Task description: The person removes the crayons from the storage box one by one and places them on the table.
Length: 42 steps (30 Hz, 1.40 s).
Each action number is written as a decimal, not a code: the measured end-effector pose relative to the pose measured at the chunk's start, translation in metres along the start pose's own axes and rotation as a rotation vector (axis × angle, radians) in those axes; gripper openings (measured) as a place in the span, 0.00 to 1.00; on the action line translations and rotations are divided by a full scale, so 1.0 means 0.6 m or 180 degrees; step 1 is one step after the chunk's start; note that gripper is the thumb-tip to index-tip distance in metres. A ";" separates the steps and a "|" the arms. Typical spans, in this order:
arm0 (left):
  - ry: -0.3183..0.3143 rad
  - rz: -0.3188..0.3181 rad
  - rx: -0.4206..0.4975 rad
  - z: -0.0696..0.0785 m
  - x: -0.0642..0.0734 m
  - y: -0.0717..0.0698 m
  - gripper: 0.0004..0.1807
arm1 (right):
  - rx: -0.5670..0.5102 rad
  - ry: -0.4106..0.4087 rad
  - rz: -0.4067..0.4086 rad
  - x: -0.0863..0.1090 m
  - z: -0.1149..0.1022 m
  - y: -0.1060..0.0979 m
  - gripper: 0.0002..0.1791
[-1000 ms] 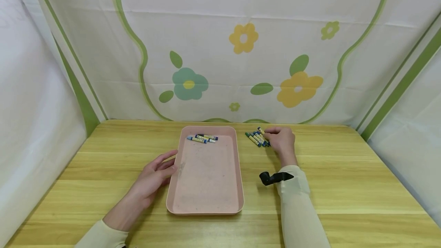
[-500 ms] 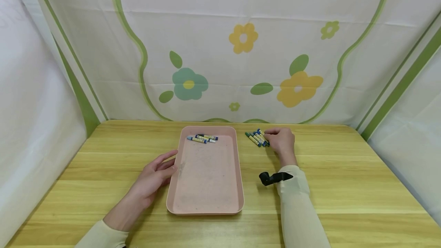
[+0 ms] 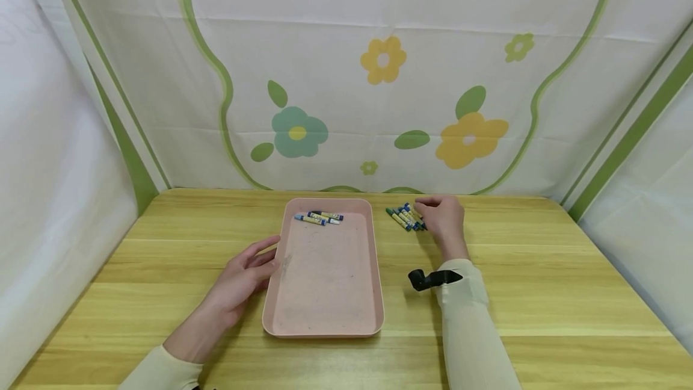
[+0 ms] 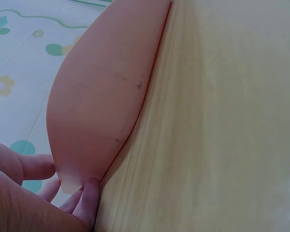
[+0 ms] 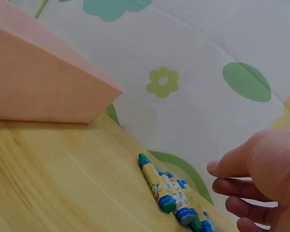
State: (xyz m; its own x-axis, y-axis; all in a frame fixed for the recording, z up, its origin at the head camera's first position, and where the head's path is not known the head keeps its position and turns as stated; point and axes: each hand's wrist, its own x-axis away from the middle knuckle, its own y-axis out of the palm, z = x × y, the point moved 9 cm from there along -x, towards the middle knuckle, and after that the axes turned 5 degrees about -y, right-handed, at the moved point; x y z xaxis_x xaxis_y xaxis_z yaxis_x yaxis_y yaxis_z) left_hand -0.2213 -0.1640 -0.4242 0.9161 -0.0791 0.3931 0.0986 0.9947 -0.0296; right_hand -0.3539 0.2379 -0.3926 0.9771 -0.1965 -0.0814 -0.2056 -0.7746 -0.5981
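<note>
1. Near tabletop [image 3: 541,294] far edge: crayon pile [image 3: 399,220]; right hand [image 3: 443,219] beside it, fingers loosely bent, gripping nothing.
2. Left hand [image 3: 238,284] fingers extended, tips touching pink tray [image 3: 325,281], left side.
3. Three crayons [image 3: 319,218] inside, far end.

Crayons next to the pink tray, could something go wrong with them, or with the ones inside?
Maybe! The crayons beside the tray lie bunched together near the right hand, so a bump might send some rolling. The left hand touches the pink tray; a hard push could slide it and jostle the crayons inside.
</note>
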 end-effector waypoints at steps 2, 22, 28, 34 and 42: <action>-0.0004 0.0002 -0.0006 -0.001 -0.001 0.000 0.32 | -0.0084 -0.0064 -0.0024 0.000 -0.008 -0.001 0.18; 0.0002 0.0017 -0.0008 -0.001 -0.002 -0.002 0.31 | -0.0536 -0.0485 -0.0207 0.012 -0.112 0.005 0.18; 0.0007 0.0028 -0.0006 -0.001 -0.001 -0.001 0.31 | -0.0741 -0.0559 -0.0248 0.020 -0.135 0.015 0.17; -0.0004 0.0039 0.0000 -0.001 -0.001 -0.002 0.31 | -0.0818 -0.0606 -0.0291 0.026 -0.153 0.029 0.17; -0.0004 0.0034 -0.0001 -0.001 -0.002 -0.002 0.31 | -0.0758 -0.0706 -0.0341 0.036 -0.174 0.050 0.16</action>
State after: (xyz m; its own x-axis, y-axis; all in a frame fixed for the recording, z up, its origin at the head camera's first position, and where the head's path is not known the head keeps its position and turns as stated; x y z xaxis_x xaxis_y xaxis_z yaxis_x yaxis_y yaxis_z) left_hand -0.2222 -0.1651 -0.4251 0.9167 -0.0683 0.3937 0.0888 0.9955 -0.0341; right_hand -0.3444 0.1476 -0.3292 0.9765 0.0089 -0.2152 -0.0825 -0.9076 -0.4118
